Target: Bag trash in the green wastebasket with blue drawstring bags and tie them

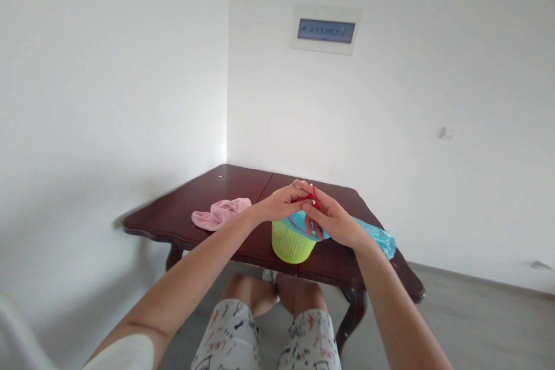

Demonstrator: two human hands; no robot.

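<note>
My left hand (284,203) and my right hand (333,221) meet above a yellow-green mesh basket (291,245) on the table. A thin red cord (315,196) runs between them and passes across the fingers of my right hand. Left thumb and fingers are pinched together at the cord; the right fingers are bent around it. Blue plastic (297,222) shows at the basket's rim, just below the hands. The basket's inside is mostly hidden by my hands.
A pink cloth (220,214) lies crumpled on the dark wooden table (191,202), left of the basket. Crinkled blue plastic (382,240) lies at the right, partly behind my right forearm. White walls stand left and behind; my knees are at the front edge.
</note>
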